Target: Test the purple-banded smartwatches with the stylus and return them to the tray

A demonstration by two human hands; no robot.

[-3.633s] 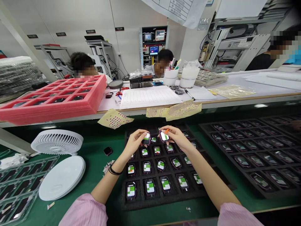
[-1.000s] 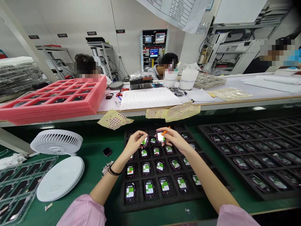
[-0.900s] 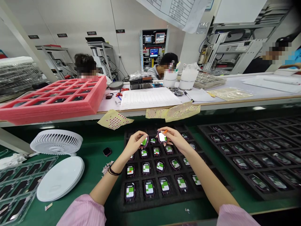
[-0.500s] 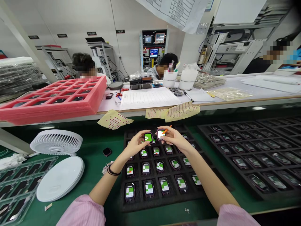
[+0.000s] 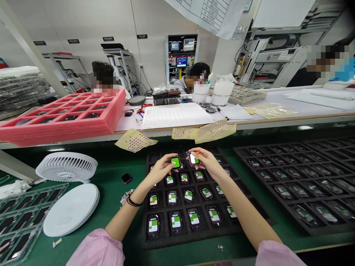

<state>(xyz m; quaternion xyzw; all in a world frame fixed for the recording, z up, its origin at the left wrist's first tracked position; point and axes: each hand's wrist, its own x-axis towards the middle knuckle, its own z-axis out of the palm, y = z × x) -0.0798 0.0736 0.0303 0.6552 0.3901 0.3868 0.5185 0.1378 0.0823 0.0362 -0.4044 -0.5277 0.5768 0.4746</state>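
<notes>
Pinching a dark watch-shaped device [image 5: 175, 162] between thumb and fingers, your left grip [image 5: 159, 168] holds it just above the black foam tray [image 5: 146, 238]. Your right grip [image 5: 203, 162] pinches a second device [image 5: 193, 159], with an orange tab [image 5: 197, 152] sticking out past it. Both devices sit between your grips, close but not touching. Rows of similar devices [image 5: 172, 198] fill the tray's pockets below your grips, and a larger tray [image 5: 305, 231] lies to their right.
</notes>
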